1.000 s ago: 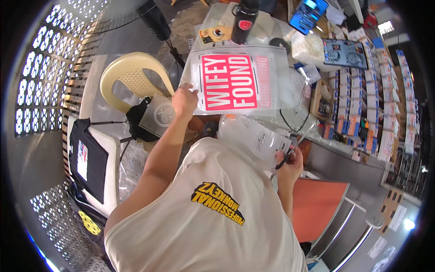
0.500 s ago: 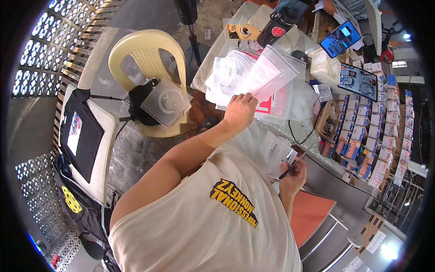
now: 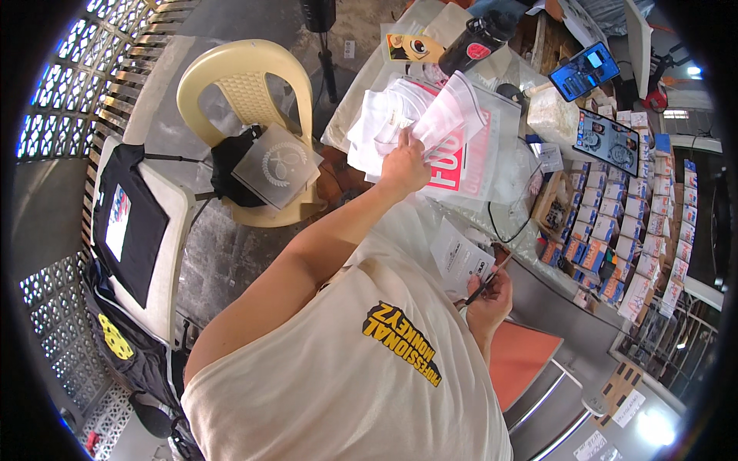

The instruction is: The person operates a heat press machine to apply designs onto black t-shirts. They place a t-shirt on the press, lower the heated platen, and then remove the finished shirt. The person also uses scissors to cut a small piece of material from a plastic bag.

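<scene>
My left hand is at the lower edge of a translucent printed film sheet, its fingers closed on that edge. The sheet curls upward over a folded white T-shirt, whose collar lies by my fingertips. Under the lifted sheet, a red and pink printed film lies flat on the table. My right hand is closed around a slim black pen-like tool, held low near the table's front edge. A white printed paper rests against the same fingers; whether they pinch it is hard to tell.
A black bottle, a phone and a tablet are at the far side. Rows of small boxes fill the right. A cream plastic chair stands left, beyond a board with a black T-shirt.
My left hand has moved slightly left and up, and the film sheet has curled back, uncovering more of the red print. The paper at my right hand now faces up more fully.
</scene>
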Demonstrator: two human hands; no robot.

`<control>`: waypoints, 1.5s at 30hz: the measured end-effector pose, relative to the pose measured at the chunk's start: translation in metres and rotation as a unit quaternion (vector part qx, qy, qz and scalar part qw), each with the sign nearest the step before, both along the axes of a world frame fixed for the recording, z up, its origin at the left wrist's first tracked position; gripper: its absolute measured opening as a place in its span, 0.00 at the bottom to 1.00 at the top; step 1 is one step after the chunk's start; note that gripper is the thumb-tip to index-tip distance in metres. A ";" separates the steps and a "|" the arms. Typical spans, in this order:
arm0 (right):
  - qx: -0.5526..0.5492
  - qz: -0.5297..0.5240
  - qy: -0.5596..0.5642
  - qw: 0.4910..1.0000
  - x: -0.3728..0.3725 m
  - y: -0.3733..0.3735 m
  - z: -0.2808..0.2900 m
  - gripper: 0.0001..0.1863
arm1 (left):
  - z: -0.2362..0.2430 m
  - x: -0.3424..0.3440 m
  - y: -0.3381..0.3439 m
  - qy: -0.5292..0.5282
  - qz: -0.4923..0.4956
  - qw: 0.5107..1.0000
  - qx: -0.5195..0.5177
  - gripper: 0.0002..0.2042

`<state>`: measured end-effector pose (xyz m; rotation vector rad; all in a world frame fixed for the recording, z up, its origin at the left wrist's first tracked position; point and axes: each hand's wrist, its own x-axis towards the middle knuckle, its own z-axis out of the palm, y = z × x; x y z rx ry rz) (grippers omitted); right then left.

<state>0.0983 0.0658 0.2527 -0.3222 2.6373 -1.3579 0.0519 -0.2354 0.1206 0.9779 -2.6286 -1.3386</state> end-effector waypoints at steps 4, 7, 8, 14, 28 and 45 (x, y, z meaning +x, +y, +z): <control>-0.011 -0.005 -0.009 1.000 0.002 0.001 -0.002 0.22 | 0.008 -0.001 0.005 -0.062 -0.067 0.995 -0.031 0.26; -0.021 -0.015 -0.018 1.000 0.002 0.001 -0.003 0.22 | -0.001 -0.002 0.010 -0.038 -0.030 0.996 -0.074 0.20; -0.026 -0.019 -0.018 0.999 0.004 0.001 -0.005 0.22 | 0.000 -0.002 0.010 -0.035 -0.031 0.996 -0.076 0.19; 0.011 -0.008 0.001 1.000 0.004 0.008 -0.015 0.24 | -0.006 0.006 -0.007 0.030 0.015 0.999 -0.042 0.20; 0.016 0.046 -0.005 0.999 -0.003 -0.004 -0.021 0.24 | 0.003 0.014 -0.029 0.068 -0.009 0.985 -0.159 0.16; -0.002 0.046 0.022 0.999 -0.007 -0.013 -0.026 0.22 | 0.007 0.013 -0.005 0.082 -0.043 0.993 -0.074 0.15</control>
